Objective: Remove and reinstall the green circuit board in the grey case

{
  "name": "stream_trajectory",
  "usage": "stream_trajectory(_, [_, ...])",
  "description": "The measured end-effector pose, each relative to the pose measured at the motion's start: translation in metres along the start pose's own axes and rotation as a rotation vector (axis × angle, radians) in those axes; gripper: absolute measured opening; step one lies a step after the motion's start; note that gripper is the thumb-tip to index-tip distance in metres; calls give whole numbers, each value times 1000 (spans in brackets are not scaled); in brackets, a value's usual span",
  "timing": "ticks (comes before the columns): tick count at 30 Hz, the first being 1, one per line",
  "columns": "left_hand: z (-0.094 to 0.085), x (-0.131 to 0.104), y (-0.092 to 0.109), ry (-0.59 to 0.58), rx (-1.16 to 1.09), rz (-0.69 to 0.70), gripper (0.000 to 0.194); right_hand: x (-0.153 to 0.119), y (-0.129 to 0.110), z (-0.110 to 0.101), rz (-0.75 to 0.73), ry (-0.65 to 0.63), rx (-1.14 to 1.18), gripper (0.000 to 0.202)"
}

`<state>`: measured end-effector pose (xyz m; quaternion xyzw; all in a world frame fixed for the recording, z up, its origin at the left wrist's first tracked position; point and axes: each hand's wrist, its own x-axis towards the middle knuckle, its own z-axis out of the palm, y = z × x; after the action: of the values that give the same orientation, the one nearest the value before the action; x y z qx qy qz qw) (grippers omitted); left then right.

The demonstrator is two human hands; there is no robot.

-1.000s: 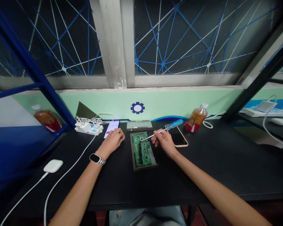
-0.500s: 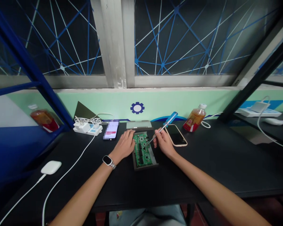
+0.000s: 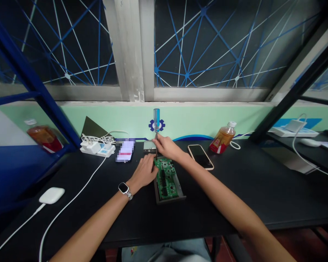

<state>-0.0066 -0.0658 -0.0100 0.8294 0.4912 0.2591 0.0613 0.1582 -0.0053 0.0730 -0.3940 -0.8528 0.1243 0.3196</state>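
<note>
On a black table (image 3: 142, 222), at twelve o'clock, a green circuit board (image 3: 167, 179) sits in a metal case (image 3: 171, 199). The left hand (image 3: 144, 170) rests against its ten-o'clock edge; whether it grips, I cannot tell. The right hand (image 3: 168, 147) holds a blue-handled screwdriver (image 3: 156, 120) upright by the board's eleven-o'clock corner. A dark-screened phone (image 3: 200, 157) lies at two o'clock, a bottle (image 3: 223, 138) just beyond.

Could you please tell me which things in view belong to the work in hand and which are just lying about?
In use:
Blue-handled screwdriver, in the right hand
Green circuit board in its metal tray, left hand at its edge
Probably the metal panel behind

Apparently lying about:
Dark-screened phone
Lit phone
Power strip
Left drink bottle
Right drink bottle
Rounded white case
</note>
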Motion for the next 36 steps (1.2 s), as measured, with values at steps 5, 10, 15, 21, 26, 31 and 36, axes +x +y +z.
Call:
stream_trajectory(5, [2,3,-5,5,-94,-46,35,-1,3,11,-18,-51,-114,26])
stream_trajectory(10, [3,4,-7,6,-131,-48,36,-8,8,13,-26,-34,-72,28])
stream_trajectory(15, [2,4,-6,-2,-130,-71,38,-8,13,17,-18,-34,-75,29])
stream_trajectory(21, [0,4,-5,-9,-133,-71,39,-8,14,18,-22,-50,-52,28])
stream_trajectory(26, [1,3,-6,4,-128,-59,39,-8,11,14,-61,-86,-74,25])
stream_trajectory(31, [2,3,-7,10,-121,-47,35,-6,9,12,-102,-128,-72,25])
stream_trajectory(36, [0,1,-7,22,-124,-29,32,-7,6,8,-91,-150,27,25])
